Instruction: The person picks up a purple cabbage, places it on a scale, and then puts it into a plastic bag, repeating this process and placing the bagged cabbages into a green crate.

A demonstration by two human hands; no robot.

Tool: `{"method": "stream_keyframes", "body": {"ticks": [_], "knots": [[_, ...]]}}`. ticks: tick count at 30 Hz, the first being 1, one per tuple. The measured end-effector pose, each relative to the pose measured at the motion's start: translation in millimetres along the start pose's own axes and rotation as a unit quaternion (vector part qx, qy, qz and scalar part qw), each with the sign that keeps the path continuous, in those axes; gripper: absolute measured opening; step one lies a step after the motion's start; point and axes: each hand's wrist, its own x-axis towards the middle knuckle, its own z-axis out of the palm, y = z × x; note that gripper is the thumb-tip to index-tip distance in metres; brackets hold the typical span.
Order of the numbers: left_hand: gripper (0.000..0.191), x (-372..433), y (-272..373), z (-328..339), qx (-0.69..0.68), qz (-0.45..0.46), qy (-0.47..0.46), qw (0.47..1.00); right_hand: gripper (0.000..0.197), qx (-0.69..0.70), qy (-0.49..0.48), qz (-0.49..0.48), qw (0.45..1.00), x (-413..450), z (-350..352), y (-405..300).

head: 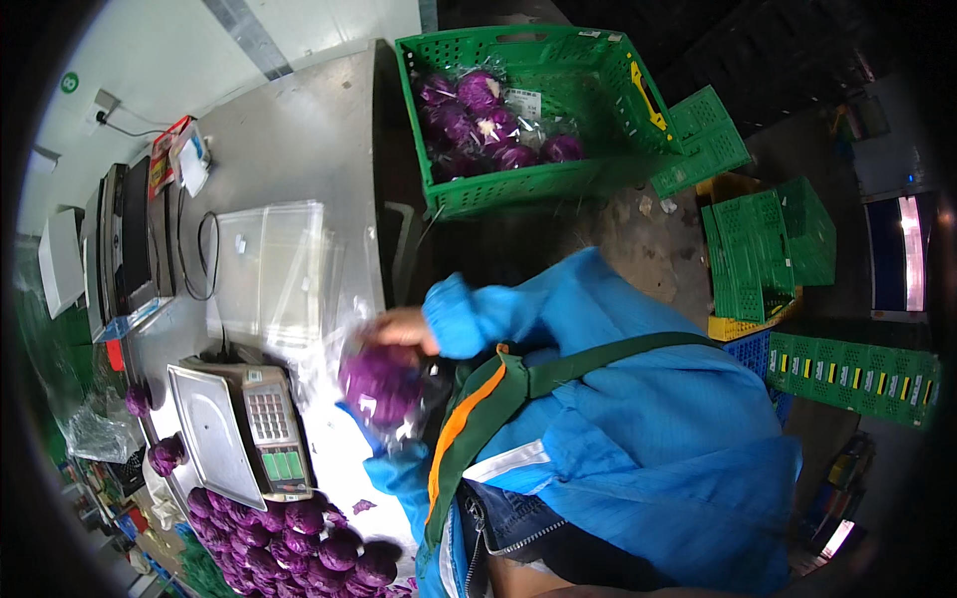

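A purple cabbage in clear plastic (381,385) is over the near edge of the metal table, in front of my body. My right hand (404,329), blurred, grips its upper side in the picture. My left sleeve reaches the cabbage from below; the left hand is hidden behind the cabbage and plastic. Beside them, a stack of clear plastic bags (262,269) lies on the table. A digital scale (273,433) with a bare metal pan (217,433) stands beyond the cabbage. Unwrapped purple cabbages (288,546) are piled next to the scale.
A green crate (516,183) at the right-hand table end holds several wrapped cabbages (478,127). Black equipment (134,232) and a cable (213,258) are at the table's far side. Green crates (751,254) are stacked on the floor behind me.
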Motion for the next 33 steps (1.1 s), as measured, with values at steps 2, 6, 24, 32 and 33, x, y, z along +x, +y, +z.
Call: {"method": "stream_keyframes", "body": {"ticks": [2,6,24,32,33], "knots": [[0.059,42.7,-30.4,48.7,-0.008,-0.009,-0.088,0.996,0.021,0.049,0.098,-0.097,0.989,-53.1,-47.1,-46.6],[0.058,47.8,-77.3,206.1,0.280,0.023,-0.087,0.956,0.027,0.033,0.213,-0.368,0.904,-171.6,-156.8,-144.9],[0.042,13.0,-153.6,104.8,0.386,0.073,0.190,0.900,0.066,-0.180,0.585,-0.090,0.786,-214.1,-481.1,-225.2],[0.033,-71.3,-112.9,30.8,0.269,0.240,0.410,0.838,0.037,-0.495,0.578,-0.438,0.480,-135.1,-456.0,-293.5],[0.029,-85.3,-107.9,1.6,0.182,0.306,0.437,0.826,0.025,-0.482,0.554,-0.451,0.508,-105.9,-392.6,-280.2]]}}
